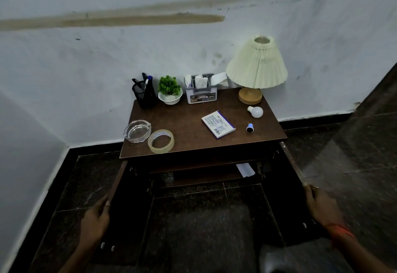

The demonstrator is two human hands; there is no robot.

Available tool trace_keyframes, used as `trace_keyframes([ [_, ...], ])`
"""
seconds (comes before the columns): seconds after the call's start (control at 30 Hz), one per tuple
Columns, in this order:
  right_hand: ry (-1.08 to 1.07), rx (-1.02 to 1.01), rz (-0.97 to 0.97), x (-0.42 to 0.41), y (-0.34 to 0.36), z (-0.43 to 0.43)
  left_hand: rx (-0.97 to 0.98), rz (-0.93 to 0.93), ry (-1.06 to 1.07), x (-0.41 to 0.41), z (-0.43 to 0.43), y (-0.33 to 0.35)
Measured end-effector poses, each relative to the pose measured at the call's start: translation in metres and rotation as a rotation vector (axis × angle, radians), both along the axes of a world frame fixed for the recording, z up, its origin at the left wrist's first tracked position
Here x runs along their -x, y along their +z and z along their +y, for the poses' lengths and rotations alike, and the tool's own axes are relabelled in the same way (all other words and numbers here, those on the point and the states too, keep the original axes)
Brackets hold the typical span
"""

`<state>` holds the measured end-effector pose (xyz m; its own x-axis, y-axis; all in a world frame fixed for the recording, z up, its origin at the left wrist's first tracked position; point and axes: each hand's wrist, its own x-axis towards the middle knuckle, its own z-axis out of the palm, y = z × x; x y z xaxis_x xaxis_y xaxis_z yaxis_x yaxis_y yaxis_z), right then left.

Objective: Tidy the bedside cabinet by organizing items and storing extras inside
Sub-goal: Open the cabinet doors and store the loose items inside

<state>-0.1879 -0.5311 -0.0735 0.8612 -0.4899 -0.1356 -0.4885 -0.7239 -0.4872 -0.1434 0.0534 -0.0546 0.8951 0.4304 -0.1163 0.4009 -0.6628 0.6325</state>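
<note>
A: Cabinet status?
B: Bedside cabinet sits against the wall, dark wood, flat matte counter top. Both doors are swung wide open. Left hand has its fingers curled over the left door edge; right hand is wrapped round the right door edge.
A: What's on top?
B: Ahead of the left fingers: faceted glass ashtray touching a clear tape roll, both near the front-left edge. Farther back, a black mesh pen holder, a small green plant in a white bowl and a grey plastic organizer in a row by the wall. Ahead of the right fingers: pleated cream lamp on a round wooden base, loose white bulb, small blue-and-black cap. A flat white-purple box lies mid-counter, angled.
A: Room?
B: Centre of the counter is bare. Inside, a dim shelf holds a white paper; the rest is too dark to tell.
</note>
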Motion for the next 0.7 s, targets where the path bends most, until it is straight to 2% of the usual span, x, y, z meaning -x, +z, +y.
trace_keyframes([
  [0.3,-0.007,0.126,-0.005,-0.001,-0.003,-0.004,-0.141,-0.042,0.051,0.003,-0.015,-0.001],
  [0.7,-0.055,0.111,-0.012,0.001,0.004,0.004,-0.111,-0.056,0.059,0.008,-0.020,0.008],
])
